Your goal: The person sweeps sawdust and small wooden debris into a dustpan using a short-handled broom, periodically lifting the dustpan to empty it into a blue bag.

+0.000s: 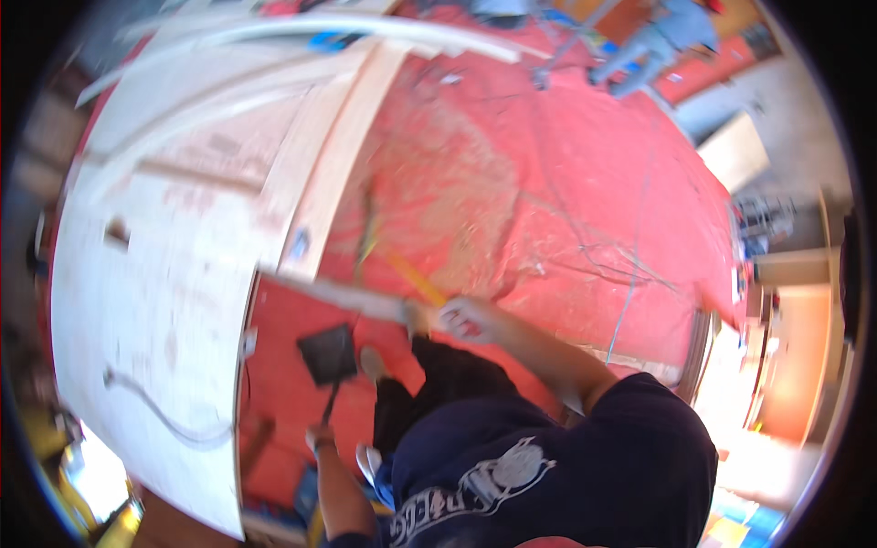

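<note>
While a pale board (164, 310) fills my far left, my left fingers close around the handle of a dark pan (327, 354) just beside it; blur hides how tightly my left hand (320, 437) grips. Next, a yellow stick (416, 278) slants over the red floor (585, 173), its far end blurred. My right hand (470, 320) wraps its near end, fingers curled. At far right, up top, a person (660, 47) bends.

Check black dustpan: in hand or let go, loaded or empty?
In hand: left hand grips the black dustpan by its handle. Loaded or empty: cannot tell, too blurred.
</note>
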### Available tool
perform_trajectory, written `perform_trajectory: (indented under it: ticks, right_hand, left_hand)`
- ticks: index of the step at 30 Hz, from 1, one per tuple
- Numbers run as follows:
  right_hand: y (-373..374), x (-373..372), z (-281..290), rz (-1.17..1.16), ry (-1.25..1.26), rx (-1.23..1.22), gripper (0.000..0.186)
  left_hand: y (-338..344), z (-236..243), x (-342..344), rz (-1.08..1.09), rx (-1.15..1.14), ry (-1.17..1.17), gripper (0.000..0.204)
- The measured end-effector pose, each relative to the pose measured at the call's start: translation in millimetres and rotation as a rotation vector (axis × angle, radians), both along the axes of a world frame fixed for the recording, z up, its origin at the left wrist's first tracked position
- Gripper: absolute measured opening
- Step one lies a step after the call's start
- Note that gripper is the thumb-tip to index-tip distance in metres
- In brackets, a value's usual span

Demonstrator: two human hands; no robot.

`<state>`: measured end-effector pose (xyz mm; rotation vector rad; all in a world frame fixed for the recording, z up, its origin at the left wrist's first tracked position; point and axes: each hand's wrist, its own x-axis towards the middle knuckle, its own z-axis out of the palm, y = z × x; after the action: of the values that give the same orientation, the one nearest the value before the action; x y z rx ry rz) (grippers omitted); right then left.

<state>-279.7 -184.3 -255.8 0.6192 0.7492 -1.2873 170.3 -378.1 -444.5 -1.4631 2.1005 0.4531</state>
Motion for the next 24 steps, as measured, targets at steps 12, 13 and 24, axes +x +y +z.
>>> perform_trajectory:
  ticks: [12,13,24]
  right_hand:
    - [-48.3,-45.7,-191.9,-0.348,-0.147,-0.131,0.014]
    - [-34.5,-55.8,-192.5,-0.470,-0.274,-0.130,0.014]
    - [34.2,-96.8,-117.9,-0.165,0.261,0.119,0.016]
  left_hand:
    - [-27.7,68.2,16.5,0.410,-0.041,0.151,0.019]
    - [-24.2,81.4,19.1,0.409,-0.026,0.127,0.019]
    - [-9.7,64.2,77.9,-0.136,-0.178,-0.078,0.017]
